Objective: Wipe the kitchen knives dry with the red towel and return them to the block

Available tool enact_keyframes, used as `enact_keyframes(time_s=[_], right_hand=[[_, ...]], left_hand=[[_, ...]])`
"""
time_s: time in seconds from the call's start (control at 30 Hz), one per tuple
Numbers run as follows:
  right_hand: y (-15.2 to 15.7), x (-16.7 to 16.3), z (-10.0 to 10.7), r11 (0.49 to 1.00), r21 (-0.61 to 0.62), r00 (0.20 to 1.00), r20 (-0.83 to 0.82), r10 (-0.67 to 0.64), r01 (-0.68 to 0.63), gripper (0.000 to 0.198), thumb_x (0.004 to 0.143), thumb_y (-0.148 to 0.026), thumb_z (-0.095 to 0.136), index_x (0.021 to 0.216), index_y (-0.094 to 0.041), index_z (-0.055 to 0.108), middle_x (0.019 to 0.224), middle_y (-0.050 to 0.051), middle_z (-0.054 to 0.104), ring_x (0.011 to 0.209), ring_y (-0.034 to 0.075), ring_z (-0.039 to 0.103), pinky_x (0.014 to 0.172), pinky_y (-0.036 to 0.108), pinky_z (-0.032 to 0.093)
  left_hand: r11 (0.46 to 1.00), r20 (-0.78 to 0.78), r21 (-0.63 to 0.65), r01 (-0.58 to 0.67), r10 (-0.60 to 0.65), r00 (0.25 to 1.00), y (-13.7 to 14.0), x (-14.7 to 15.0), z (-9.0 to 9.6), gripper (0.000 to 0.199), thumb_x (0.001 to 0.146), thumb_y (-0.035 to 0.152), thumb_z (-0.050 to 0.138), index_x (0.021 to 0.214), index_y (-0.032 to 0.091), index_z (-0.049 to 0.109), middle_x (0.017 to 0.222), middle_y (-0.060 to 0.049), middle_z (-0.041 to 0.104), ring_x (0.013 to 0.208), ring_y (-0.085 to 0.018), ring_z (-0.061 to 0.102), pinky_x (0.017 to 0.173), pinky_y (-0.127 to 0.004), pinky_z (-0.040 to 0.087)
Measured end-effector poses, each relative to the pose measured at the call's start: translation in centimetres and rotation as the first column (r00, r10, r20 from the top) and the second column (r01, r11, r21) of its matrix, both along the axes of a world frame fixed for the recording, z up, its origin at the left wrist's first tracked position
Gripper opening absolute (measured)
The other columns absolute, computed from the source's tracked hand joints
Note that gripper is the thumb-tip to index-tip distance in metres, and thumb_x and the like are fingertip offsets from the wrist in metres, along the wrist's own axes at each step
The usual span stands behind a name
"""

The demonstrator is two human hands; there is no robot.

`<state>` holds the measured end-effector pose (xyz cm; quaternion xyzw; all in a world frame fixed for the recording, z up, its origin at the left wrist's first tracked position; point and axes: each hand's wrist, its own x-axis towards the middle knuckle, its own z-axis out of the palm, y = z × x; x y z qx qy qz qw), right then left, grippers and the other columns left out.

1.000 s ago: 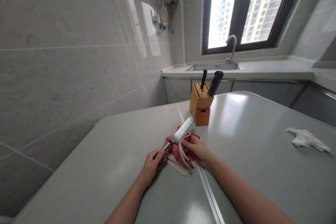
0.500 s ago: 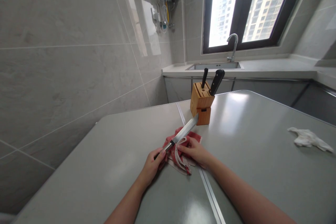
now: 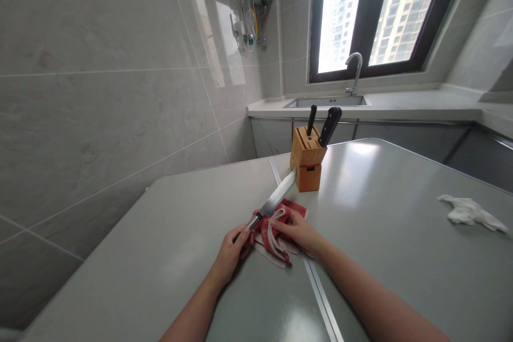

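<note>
My left hand [image 3: 233, 248] is closed round the handle of a kitchen knife [image 3: 277, 196]. The blade slants up and away to the right, its tip in front of or close beside the wooden knife block [image 3: 306, 163]; whether they touch I cannot tell. My right hand [image 3: 298, 231] pinches a red cloth with white edging [image 3: 273, 235], bunched under and beside the knife near the handle. Part of the cloth is hidden behind the blade and my fingers. Two black-handled knives stand in the block, a thin one [image 3: 311, 119] and a broad one [image 3: 329, 125].
The grey table [image 3: 168, 246] has a pale seam strip [image 3: 320, 291] running along it. A crumpled white cloth or tissue [image 3: 471, 212] lies at the right. Beyond the table is a counter [image 3: 409, 99] with a sink [image 3: 328, 101] and a faucet [image 3: 355, 72].
The knife has shifted slightly left and its blade has turned, now showing its broad face differently. My right hand and the cloth have barely moved.
</note>
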<state>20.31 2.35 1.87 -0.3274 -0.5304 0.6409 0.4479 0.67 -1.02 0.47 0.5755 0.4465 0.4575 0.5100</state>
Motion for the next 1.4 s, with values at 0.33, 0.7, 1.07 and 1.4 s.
enact_keyframes(time_s=[0.33, 0.7, 1.07, 1.4], right_hand=[[0.2, 0.0, -0.3, 0.999, 0.028, 0.999, -0.009, 0.045, -0.045, 0.036, 0.068, -0.041, 0.071, 0.093, -0.017, 0.063, 0.093, 0.007, 0.068, 0.091, 0.023, 0.061, 0.083, 0.036, 0.046], [0.4, 0.1, -0.6, 0.994, 0.058, 0.996, -0.002, 0.092, -0.092, 0.028, 0.067, -0.035, 0.073, 0.086, -0.016, 0.064, 0.089, 0.005, 0.068, 0.085, 0.020, 0.062, 0.083, 0.035, 0.045], [0.5, 0.0, -0.8, 0.992, 0.105, 0.997, 0.055, 0.062, -0.067, 0.030, 0.067, -0.033, 0.073, 0.090, -0.016, 0.063, 0.088, 0.005, 0.068, 0.082, 0.020, 0.062, 0.078, 0.034, 0.046], [0.6, -0.4, -1.4, 0.982, 0.186, 0.990, 0.129, -0.064, 0.039, 0.032, 0.067, -0.038, 0.072, 0.088, -0.015, 0.064, 0.085, 0.005, 0.068, 0.081, 0.021, 0.062, 0.077, 0.034, 0.048]], left_hand=[[1.000, 0.010, -0.018, -0.010, 0.010, 1.000, 0.1, -0.2, -0.4, 0.042, 0.088, 0.046, 0.041, 0.065, 0.013, 0.051, 0.052, 0.005, 0.035, 0.045, -0.006, 0.029, 0.043, -0.019, 0.020], [0.999, 0.005, -0.048, -0.006, 0.006, 1.000, 0.2, -0.2, -0.3, 0.046, 0.088, 0.049, 0.039, 0.060, 0.013, 0.049, 0.049, 0.006, 0.034, 0.043, -0.006, 0.029, 0.043, -0.020, 0.018], [0.999, -0.029, -0.048, 0.005, -0.007, 1.000, 0.1, -0.2, -0.2, 0.050, 0.088, 0.051, 0.037, 0.055, 0.015, 0.046, 0.043, 0.006, 0.032, 0.040, -0.006, 0.026, 0.041, -0.021, 0.017], [0.998, -0.043, -0.056, 0.027, -0.030, 0.999, 0.0, -0.1, -0.3, 0.051, 0.087, 0.052, 0.037, 0.054, 0.015, 0.046, 0.042, 0.006, 0.033, 0.039, -0.007, 0.026, 0.041, -0.022, 0.016]])
